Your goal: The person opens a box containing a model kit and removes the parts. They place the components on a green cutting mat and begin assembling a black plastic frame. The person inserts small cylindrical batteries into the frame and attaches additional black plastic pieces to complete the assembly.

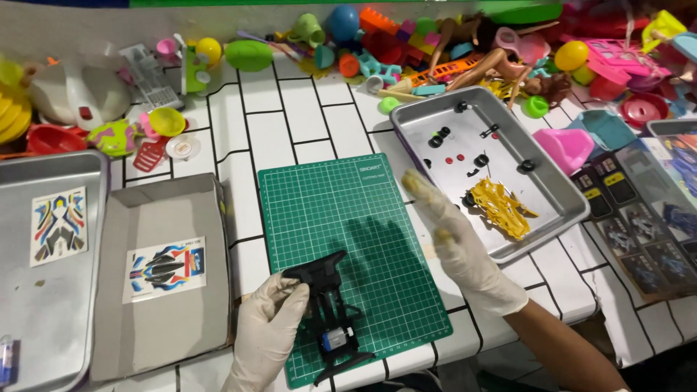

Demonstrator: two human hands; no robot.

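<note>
Chassis point(330, 312) black, near cutting mat's point(348, 218) front edge | left hand point(268, 330) fingers clamped on it | right hand point(454, 236) fingers apart, by metal tray's point(563, 207) front-left edge

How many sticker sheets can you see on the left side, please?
2: one sticker sheet lies in the metal tray at far left, the other in the grey cardboard box beside it.
</note>
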